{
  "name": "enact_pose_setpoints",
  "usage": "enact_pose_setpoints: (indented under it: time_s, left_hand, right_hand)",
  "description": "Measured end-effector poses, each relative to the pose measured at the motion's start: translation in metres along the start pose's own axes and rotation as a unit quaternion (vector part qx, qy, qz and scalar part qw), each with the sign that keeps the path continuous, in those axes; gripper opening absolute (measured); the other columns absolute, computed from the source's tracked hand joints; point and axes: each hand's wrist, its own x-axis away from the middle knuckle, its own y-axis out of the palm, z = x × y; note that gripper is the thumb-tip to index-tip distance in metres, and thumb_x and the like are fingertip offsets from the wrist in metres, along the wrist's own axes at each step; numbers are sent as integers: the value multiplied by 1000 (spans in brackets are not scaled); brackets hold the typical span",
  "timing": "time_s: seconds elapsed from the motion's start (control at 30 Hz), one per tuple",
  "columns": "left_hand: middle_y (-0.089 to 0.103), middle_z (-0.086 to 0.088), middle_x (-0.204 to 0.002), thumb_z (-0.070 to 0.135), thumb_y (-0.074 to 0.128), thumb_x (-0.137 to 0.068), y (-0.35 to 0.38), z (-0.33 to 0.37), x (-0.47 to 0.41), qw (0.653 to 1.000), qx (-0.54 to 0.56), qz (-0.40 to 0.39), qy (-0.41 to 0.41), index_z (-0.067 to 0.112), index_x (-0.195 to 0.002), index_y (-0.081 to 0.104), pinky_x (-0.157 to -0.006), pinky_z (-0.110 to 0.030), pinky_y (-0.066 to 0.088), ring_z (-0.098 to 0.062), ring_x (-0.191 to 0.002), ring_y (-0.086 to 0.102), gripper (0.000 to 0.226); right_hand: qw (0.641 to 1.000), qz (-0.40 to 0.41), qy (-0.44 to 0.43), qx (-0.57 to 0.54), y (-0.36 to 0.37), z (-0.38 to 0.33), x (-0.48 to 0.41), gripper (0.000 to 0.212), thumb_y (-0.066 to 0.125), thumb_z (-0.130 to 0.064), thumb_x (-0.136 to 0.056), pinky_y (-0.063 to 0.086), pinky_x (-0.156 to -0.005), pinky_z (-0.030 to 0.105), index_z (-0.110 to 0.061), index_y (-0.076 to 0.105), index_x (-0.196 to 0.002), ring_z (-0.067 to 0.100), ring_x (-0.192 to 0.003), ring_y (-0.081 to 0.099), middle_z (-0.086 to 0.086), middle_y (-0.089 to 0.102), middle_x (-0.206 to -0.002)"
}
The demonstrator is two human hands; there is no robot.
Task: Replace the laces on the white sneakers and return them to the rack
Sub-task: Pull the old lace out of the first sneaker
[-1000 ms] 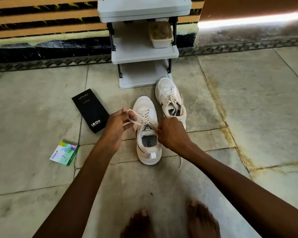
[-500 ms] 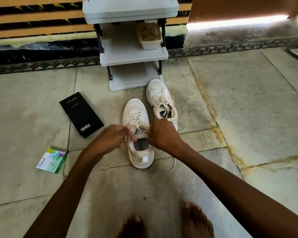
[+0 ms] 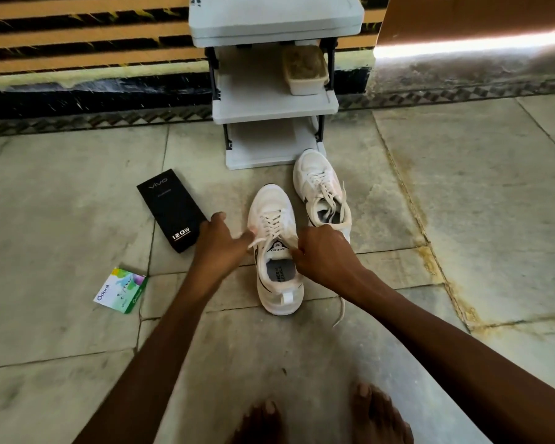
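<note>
Two white sneakers stand on the stone floor before the rack (image 3: 274,107). The near sneaker (image 3: 277,283) is laced, toe pointing away from me. My left hand (image 3: 220,243) is at its left side and pinches one white lace end (image 3: 257,242). My right hand (image 3: 322,256) is at its right side, fingers curled round the other lace end near the tongue. A loose lace tail (image 3: 340,312) trails on the floor under my right wrist. The far sneaker (image 3: 321,190) stands behind, laced, toe against the rack's base.
A black phone box (image 3: 170,208) lies left of the sneakers. A small green and white packet (image 3: 121,290) lies nearer, further left. A beige tub (image 3: 305,70) sits on the rack's middle shelf. My bare feet (image 3: 321,418) show at the bottom edge.
Both hands had come together over the near sneaker's tongue. Now my left hand has pulled out to the left with its lace end. The view has shifted a little.
</note>
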Motion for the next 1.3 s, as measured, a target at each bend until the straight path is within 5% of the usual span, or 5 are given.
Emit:
enact_pose_setpoints:
  time_s: [0.33,0.57,0.8,1.17,1.3]
  left_hand:
    - [66,-10,-115,29,65,-91,39,2,19,967,-169,96,165,27,-151,6,-83,-42,53,-29,-99,66,85]
    - [63,-21,-112,3,75,-81,18,-28,-9,963,264,-20,-45,31,-144,22,-63,-39,61,-27,-80,72,87]
    - [69,-7,-87,22,82,-76,29,-31,-14,988,149,28,15,32,-140,28,-77,-45,60,-20,-69,72,84]
    - [61,-16,-111,20,83,-73,38,-29,-20,994,86,74,4,38,-128,28,-66,-43,62,-28,-81,70,80]
    - [62,-15,-108,24,84,-70,36,-31,-21,994,85,63,14,37,-129,28,-68,-44,61,-28,-83,69,82]
  right_hand:
    - [996,33,-70,41,-4,-20,-15,43,65,-16,-88,56,-70,46,-7,44,-125,39,-85,65,17,66,-96]
    - [997,56,-54,-27,0,-11,-15,40,67,-9,-79,53,-65,44,-13,49,-115,35,-75,63,11,66,-85]
    - [993,-16,-105,50,-10,-20,-16,51,77,-13,-78,52,-74,40,-24,63,-125,35,-96,63,5,50,-126]
    - [990,-12,-142,15,-11,-10,-14,24,66,9,-66,44,-57,34,-12,58,-74,27,-74,55,2,48,-104]
    - [994,-15,-108,16,-3,-14,-17,28,73,-10,-78,53,-66,39,-23,71,-103,25,-92,61,-2,48,-117]
